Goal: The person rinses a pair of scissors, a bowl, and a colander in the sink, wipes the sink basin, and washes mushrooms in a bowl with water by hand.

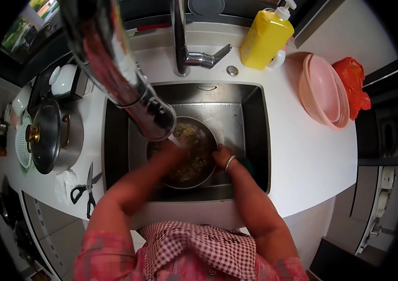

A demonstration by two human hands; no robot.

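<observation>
**Right hand on the rim of a bowl, left hand at its inner part**

The fingers of the right hand are closed on the bowl's right rim. Those of the left hand are blurred; whether they are spread, narrowed or holding something cannot be told, and a pale shape beside them is too indistinct to name. Small yellowish pieces are visible in the bowl. A bangle encircles the right wrist; just beside it, partly hidden by the forearm, is a green object.

The bowl is in the sink, beneath the spout, which overlaps the bowl's upper left edge in this view. The faucet stands behind the sink, its lever directed right. On the counter, right side: a yellow pump bottle, nested pink baskets tilted on edge, and a red bag touching them. Left side: a lidded pot, a white bag and scissors with parted blades. A checked apron covers the person's front.
</observation>
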